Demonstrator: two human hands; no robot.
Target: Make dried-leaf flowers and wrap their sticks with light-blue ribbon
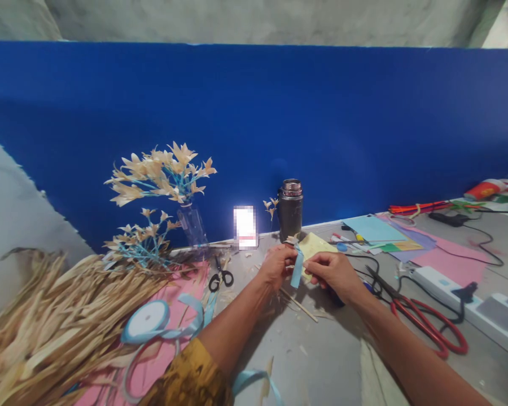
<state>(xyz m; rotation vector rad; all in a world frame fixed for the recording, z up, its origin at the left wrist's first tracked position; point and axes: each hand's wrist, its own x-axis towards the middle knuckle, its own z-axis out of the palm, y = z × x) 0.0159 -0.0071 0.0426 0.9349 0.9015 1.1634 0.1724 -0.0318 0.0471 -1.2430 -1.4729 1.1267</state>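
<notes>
My left hand [276,265] is closed in a pinch on a small straw-coloured flower piece [291,241] and the top of a short light-blue ribbon strip [297,269] that hangs down between my hands. My right hand [334,273] is closed too, its fingers pinching the same ribbon from the right. Both hands hover just above the grey table, in front of a pale yellow paper sheet [317,246]. A thin wooden stick [298,304] lies under them.
A ribbon spool [146,320] trails ribbon at left beside a heap of dried leaves [46,321]. Small black scissors [220,277], a clear vase of straw flowers [192,224], a dark flask [290,210], red-handled scissors [427,327], a power strip [457,293] and coloured papers [376,231] surround me.
</notes>
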